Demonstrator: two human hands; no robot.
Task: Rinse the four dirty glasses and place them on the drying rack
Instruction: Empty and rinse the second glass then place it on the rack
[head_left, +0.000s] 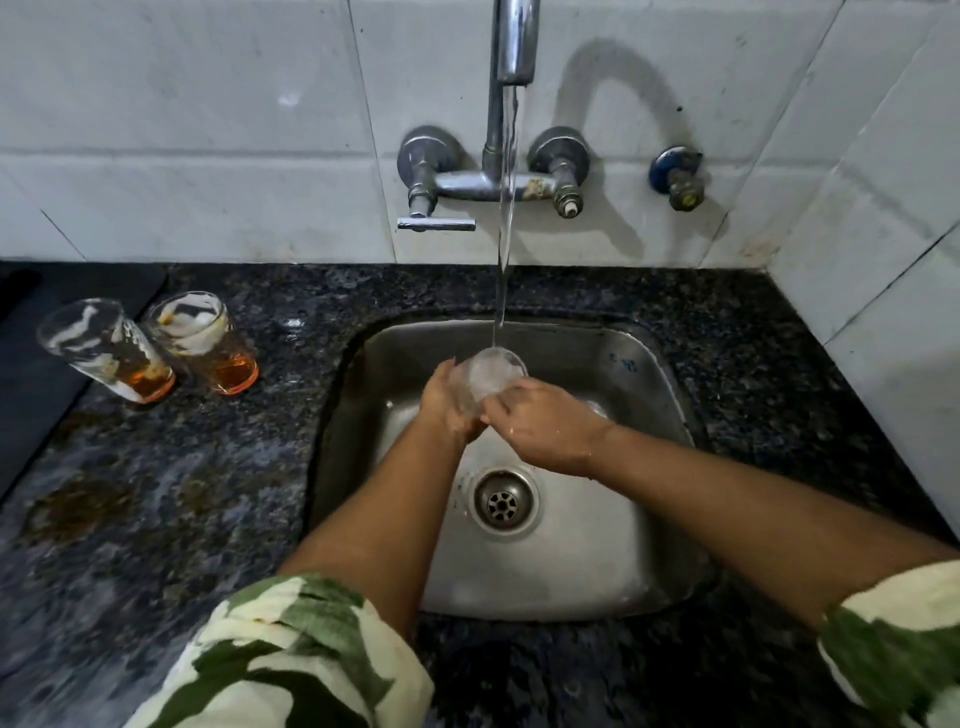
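While water streams in, left hand (448, 401) and right hand (540, 422) grip the glass (487, 375), mouth tilted up.

Dark speckled granite counter (218, 493) carries two dirty glasses (106, 351) (205, 340), touching, beside the sink (649, 519).

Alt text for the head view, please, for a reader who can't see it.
Both hands, left hand and right hand, hold a clear glass under the running tap over a steel sink. Two dirty glasses stand on the dark counter to the left.
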